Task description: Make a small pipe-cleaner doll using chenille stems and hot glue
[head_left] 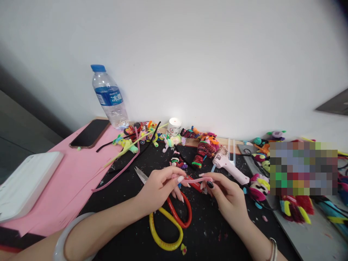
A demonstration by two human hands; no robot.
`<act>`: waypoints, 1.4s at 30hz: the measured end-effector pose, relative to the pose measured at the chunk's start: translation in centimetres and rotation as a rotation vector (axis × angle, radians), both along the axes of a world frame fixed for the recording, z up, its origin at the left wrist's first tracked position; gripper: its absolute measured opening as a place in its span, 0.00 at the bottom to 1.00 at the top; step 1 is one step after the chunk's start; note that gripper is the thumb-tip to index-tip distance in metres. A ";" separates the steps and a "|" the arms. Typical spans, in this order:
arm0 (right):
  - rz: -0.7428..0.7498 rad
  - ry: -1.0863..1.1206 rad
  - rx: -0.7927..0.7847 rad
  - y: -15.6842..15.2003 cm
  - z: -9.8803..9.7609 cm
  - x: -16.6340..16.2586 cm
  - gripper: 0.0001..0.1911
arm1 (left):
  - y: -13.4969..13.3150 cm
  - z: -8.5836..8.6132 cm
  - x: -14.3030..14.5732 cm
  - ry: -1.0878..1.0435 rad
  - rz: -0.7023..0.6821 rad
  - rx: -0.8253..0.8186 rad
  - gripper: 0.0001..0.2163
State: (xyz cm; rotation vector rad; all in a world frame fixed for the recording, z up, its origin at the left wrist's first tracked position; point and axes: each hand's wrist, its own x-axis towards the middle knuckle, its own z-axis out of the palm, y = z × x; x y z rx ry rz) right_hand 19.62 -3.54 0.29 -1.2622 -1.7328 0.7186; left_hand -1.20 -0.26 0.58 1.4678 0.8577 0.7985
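Note:
A pink pipe cleaner [198, 179] stretches between my two hands above the black work surface. The fingers of my left hand [165, 185] pinch its left end. My right hand [224, 190] grips the other end, which looks thicker or folded over, between thumb and forefinger. Scissors [166, 243] with one yellow and one red handle lie beneath my left hand, blades pointing up and left. Partly hidden between my hands is a red-handled tool [194, 185]. Just beyond my right hand rests a pale pink glue gun [231, 168], its nozzle toward the left.
Pipe cleaner figures [205, 148] line the wall, with loose pipe cleaners [127, 165] at the left. A water bottle [110, 98], phone [89, 133] and white box [29, 185] stand or lie on pink sheets [73, 174]. A white cup-shaped container [174, 126] stands behind. More figures cover a grey board [296, 232].

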 end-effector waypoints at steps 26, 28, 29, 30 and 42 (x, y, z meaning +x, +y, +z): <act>0.143 0.423 -0.186 -0.6 -0.8 -1.6 0.02 | -1.2 -0.5 0.0 -0.134 -0.065 -0.025 0.12; 0.176 0.416 -0.209 -0.8 -0.7 -2.2 0.02 | -1.3 -0.6 0.1 -0.123 -0.142 -0.083 0.11; 0.182 0.381 -0.195 -0.9 -0.7 -2.4 0.02 | -1.3 -0.6 0.1 -0.083 -0.181 -0.066 0.11; 0.181 0.328 -0.178 -0.9 -0.7 -2.5 0.03 | -1.3 -0.5 0.1 -0.038 -0.206 -0.043 0.11; 0.226 -0.062 -0.038 -0.9 -0.1 -2.0 0.07 | -1.0 -0.2 0.1 0.206 -0.108 0.016 0.15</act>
